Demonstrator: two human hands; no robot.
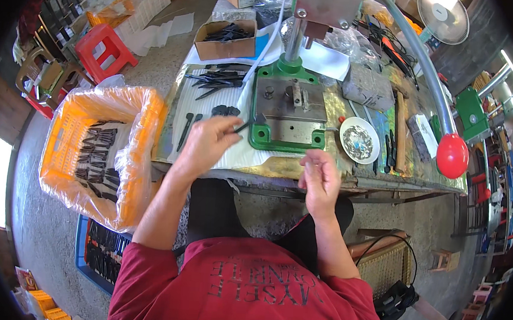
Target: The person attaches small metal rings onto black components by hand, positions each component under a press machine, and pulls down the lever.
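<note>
My left hand (209,143) is closed, thumb and fingers pinching a small black part (243,127) at the left edge of a bench press (260,135) with a green base. On the press's steel plate (279,107) stands a small metal fixture (297,94). Just in front of the base hovers my right hand (320,181), its fingers curled together; whatever they may hold is too small to make out. Close to my left hand, more black parts (225,110) lie on a white foam sheet (180,104), and a bundle of longer black pieces (217,80) rests farther back.
Left of the bench is an orange crate (53,146), plastic-lined, with rows of black parts. A cardboard box (215,50) of black pieces stands behind. To the right are a white bowl (370,127), a hammer (399,131), a wrapped block (368,87) and the press lever's red knob (452,156).
</note>
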